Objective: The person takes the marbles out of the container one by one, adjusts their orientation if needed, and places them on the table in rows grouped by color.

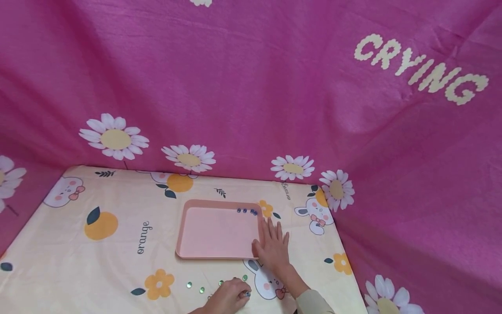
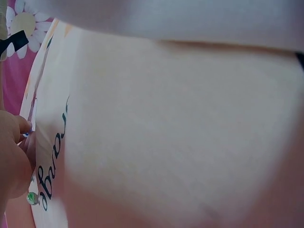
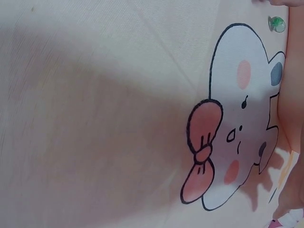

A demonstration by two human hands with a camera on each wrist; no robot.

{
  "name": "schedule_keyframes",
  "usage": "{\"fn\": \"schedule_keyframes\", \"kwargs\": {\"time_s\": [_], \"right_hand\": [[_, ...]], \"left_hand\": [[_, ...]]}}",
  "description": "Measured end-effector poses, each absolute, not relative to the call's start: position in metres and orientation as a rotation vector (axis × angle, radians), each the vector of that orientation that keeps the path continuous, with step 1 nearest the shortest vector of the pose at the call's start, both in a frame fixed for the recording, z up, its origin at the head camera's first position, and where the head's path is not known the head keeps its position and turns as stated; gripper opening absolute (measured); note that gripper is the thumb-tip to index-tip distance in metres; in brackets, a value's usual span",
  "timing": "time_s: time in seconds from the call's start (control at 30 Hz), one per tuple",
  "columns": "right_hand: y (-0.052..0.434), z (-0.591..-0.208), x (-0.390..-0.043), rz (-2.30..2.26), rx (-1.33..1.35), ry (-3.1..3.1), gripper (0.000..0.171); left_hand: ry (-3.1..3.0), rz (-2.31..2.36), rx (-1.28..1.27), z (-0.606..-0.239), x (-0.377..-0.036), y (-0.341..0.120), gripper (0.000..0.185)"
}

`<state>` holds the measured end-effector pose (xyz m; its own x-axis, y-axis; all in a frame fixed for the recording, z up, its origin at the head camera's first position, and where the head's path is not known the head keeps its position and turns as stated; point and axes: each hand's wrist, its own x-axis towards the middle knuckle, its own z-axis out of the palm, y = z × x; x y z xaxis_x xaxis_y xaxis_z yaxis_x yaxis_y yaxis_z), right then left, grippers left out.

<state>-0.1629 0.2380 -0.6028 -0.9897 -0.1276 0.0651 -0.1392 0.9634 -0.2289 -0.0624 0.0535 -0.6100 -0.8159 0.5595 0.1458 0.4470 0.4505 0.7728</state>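
Draped all round behind both hands: a pink cloth (image 1: 251,87) with white daisies and the word CRYING. Spread beneath the hands: a cream tablecloth (image 1: 78,253) printed with oranges, flowers and rabbits.

Just left of the right hand (image 1: 272,248): a pink tray (image 1: 217,233), lying flat, its right edge touched by that hand's thumb side. Right hand laid palm down on the tablecloth, fingers straight and slightly spread, pointing away from the body — nothing gripped. Beyond its fingertips, in the tray's far right corner: a short row of small blue beads (image 1: 247,211).

Under the right wrist: a printed rabbit with a pink bow (image 3: 237,123), filling much of the right wrist view, with one green bead (image 3: 276,23) near its ear.

Left hand (image 1: 229,296) low at the near table edge, close beside the right forearm, fingers curled, a small blue bead (image 1: 248,294) pinched at its fingertips. In the left wrist view only the edge of that hand (image 2: 12,156) at the frame's left, a glimpse of blue at the fingertip — the rest blurred cloth.

Left of and just beyond the left hand: a few green beads (image 1: 201,289) scattered loose on the tablecloth, apart from one another, between that hand and the tray's near edge.
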Motion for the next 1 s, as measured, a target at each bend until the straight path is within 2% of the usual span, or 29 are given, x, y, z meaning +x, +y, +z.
{"fn": "schedule_keyframes", "kwargs": {"time_s": [0.5, 1.0], "right_hand": [[0.2393, -0.6018, -0.1604, 0.360, 0.190, -3.057, 0.073], [0.2372, -0.6024, -0.1617, 0.378, 0.202, -3.046, 0.073]], "left_hand": [[2.543, 1.247, 0.857, -0.6127, -0.0597, 0.0546, 0.015], [2.597, 1.228, 0.990, -0.6156, -0.0575, 0.0512, 0.014]]}}
